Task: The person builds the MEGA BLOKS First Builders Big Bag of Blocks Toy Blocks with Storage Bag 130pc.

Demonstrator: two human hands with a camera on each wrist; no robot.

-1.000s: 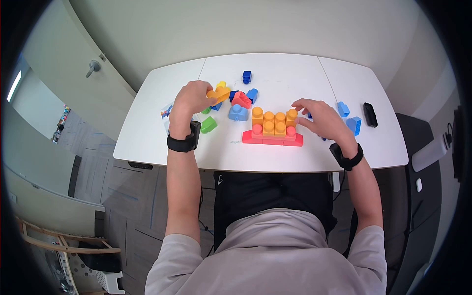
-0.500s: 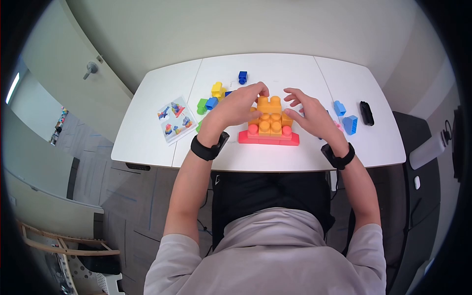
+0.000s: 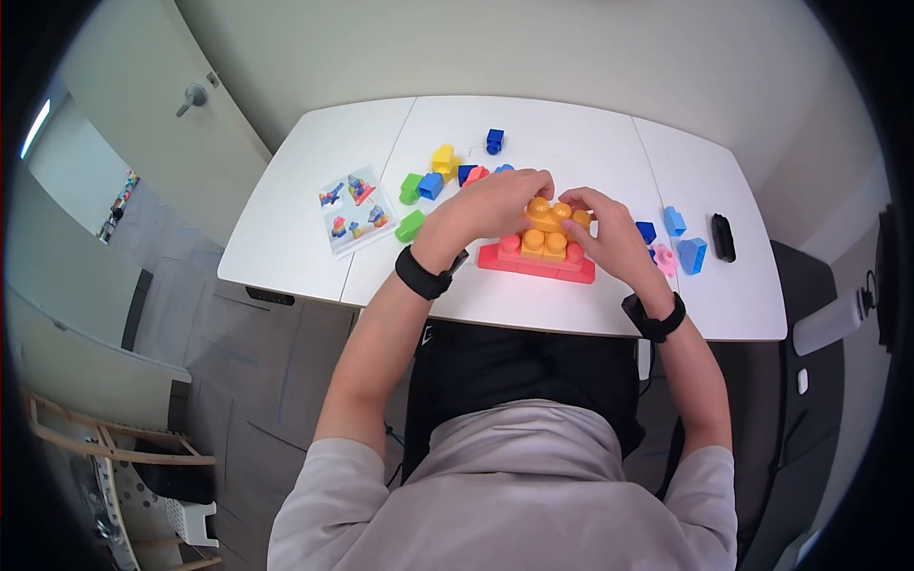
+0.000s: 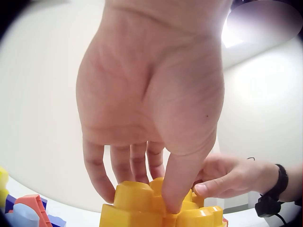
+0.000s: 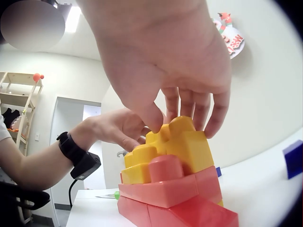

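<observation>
Orange blocks (image 3: 544, 246) sit on a pink-red base (image 3: 538, 268) near the table's front edge. At the stack's upper left, my left hand (image 3: 495, 203) grips a wide orange block (image 4: 135, 201), thumb on the near side and fingers behind. From the other side my right hand (image 3: 614, 238) pinches the orange blocks; the right wrist view shows its thumb in front and fingers behind an orange block (image 5: 191, 149). A round pink stud (image 5: 165, 168) stands beside them. The hands partly cover the upper blocks in the head view.
Yellow (image 3: 444, 162), green (image 3: 410, 226) and blue blocks (image 3: 430, 186) lie left of the stack, near a picture sheet (image 3: 357, 214). Light blue blocks (image 3: 692, 255), a pink piece (image 3: 665, 260) and a black object (image 3: 723, 238) are at the right.
My left hand has carried the wide orange block from the left group to the top of the stack. My right hand has closed in on the orange blocks. The head view has shifted slightly.
</observation>
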